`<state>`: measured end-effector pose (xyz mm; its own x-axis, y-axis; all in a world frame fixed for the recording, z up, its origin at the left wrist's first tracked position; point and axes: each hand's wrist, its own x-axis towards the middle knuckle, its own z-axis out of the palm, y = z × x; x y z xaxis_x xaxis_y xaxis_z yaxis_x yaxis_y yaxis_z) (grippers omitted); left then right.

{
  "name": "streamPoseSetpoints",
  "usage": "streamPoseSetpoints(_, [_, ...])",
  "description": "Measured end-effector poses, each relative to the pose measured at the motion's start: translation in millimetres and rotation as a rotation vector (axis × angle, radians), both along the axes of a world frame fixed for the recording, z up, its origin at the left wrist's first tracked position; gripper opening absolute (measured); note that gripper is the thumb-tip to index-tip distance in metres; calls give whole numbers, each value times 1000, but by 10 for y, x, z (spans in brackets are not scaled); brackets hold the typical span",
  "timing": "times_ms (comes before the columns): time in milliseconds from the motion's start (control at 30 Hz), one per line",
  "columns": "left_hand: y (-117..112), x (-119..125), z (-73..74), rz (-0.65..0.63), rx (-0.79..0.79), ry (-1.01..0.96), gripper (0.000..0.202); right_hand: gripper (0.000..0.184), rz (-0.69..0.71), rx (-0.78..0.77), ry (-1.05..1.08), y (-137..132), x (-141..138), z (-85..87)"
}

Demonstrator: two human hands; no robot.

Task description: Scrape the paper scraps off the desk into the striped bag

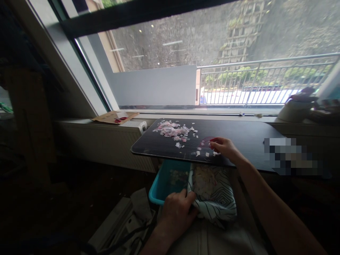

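Observation:
A pile of small pink and white paper scraps (172, 130) lies on the dark table (247, 136), with loose scraps scattered toward the near edge. My right hand (224, 148) rests on the tabletop among those loose scraps, fingers curled over them near a faint reddish thing I cannot make out. My left hand (176, 212) is below the table edge, closed on the rim of a black-and-white patterned bag (219, 200) that holds more scraps. The bag sits on my lap beside a turquoise bin (162, 186).
A radiator runs along the wall under the window sill, with a cardboard piece and red scissors (120, 120) on it. A pale pot (293, 108) stands at the far right. Papers and a strap lie on the floor at lower left.

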<state>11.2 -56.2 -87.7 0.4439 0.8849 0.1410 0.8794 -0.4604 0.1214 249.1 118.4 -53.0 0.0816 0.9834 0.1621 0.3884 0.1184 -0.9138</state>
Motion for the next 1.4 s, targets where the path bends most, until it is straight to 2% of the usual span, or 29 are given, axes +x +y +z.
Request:
streamPoseSetpoints(200, [-9,-4,10,-7,-1,5,11,22,-22,-24,33,10,17,21])
streamPoseSetpoints(433, [-6,3,37,-5,-14,10,10,30,105,-41,80,-74,-192,150])
streamPoseSetpoints(600, [-6,2,46,-11,-13,1,10,28,93,14,-58,-66,-57,79])
streamPoseSetpoints(700, [-9,6,53,-8,-21,6,11,26,38,60,-135,-68,35,38])
streamPoseSetpoints(933, [-17,8,63,2,-16,19,10,30,69,80,-228,-124,54,60])
streamPoseSetpoints(1067, [-17,8,71,-5,-27,16,11,26,7,108,-280,-165,72,85])
streamPoseSetpoints(1200, [-17,13,75,-4,-30,10,12,32,149,83,-151,-236,-20,125])
streamPoseSetpoints(1267, [-17,16,75,1,-28,9,12,31,180,80,-165,-254,-43,133])
streamPoseSetpoints(1400, [-13,17,75,-2,-30,13,12,26,-2,135,-326,-207,31,114])
